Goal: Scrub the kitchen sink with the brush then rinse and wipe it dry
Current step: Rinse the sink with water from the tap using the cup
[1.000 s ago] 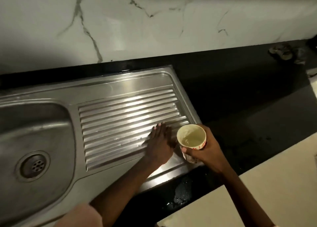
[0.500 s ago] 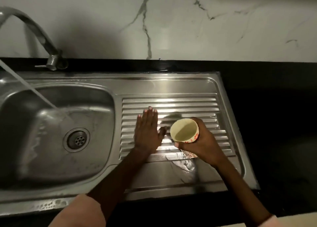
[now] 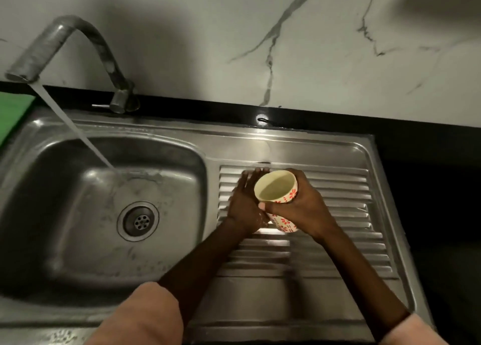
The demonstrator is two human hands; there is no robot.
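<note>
1 wet steel sink (tap running)

From my head view, the cup covers the thumb side of my left hand, so I cannot tell how that thumb lies. My right hand hides the cup's far wall and base. A green object is cut off by the left edge; I cannot identify it. The sink runs off the bottom edge.
</note>
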